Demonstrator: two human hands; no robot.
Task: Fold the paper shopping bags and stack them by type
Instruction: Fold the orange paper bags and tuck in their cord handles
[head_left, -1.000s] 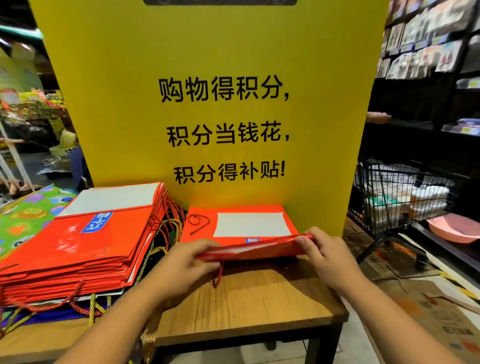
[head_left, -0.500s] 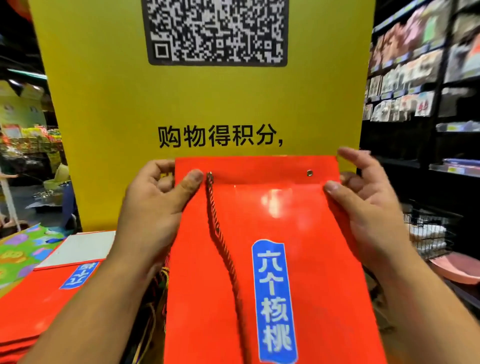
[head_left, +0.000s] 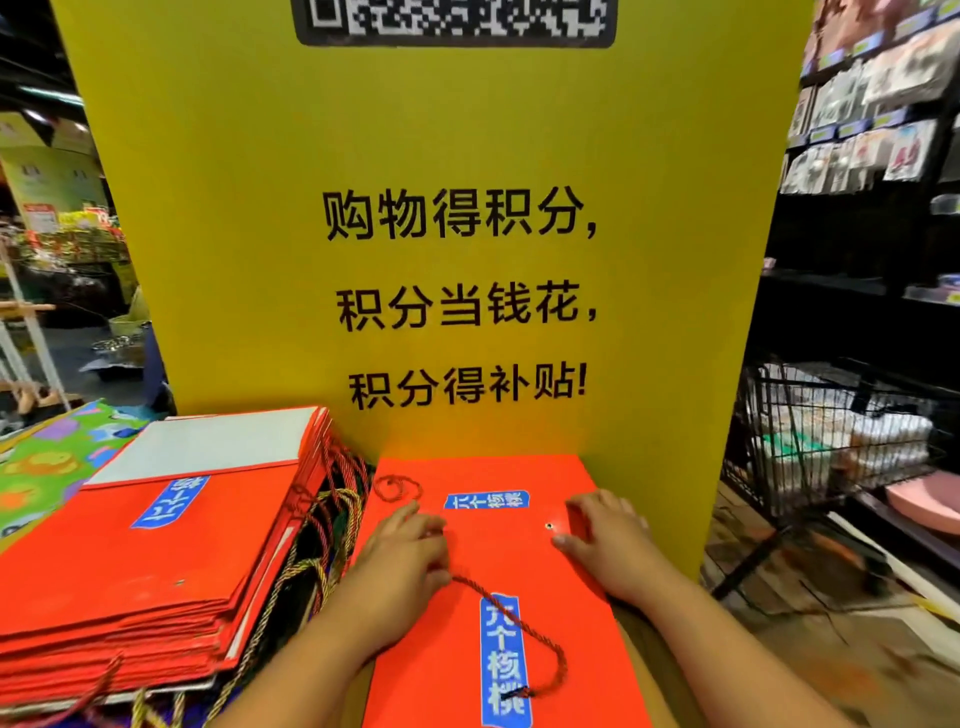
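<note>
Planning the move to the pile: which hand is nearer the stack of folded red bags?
Left. The left hand rests on the red bag just right of the stack; the right hand lies farther right, across the bag.

We see an orange-red bag (head_left: 431, 670) with a blue, white-lettered label (head_left: 501, 660) and a dark red twisted cord (head_left: 550, 649). The stack (head_left: 156, 561) is the same red, topped by a white panel (head_left: 208, 447); the sign (head_left: 415, 130) is yellow with black characters, the mat (head_left: 47, 467) green with bright shapes.

yellow sign (head_left: 415, 130) close behind, bag stack (head_left: 156, 561) left
</note>
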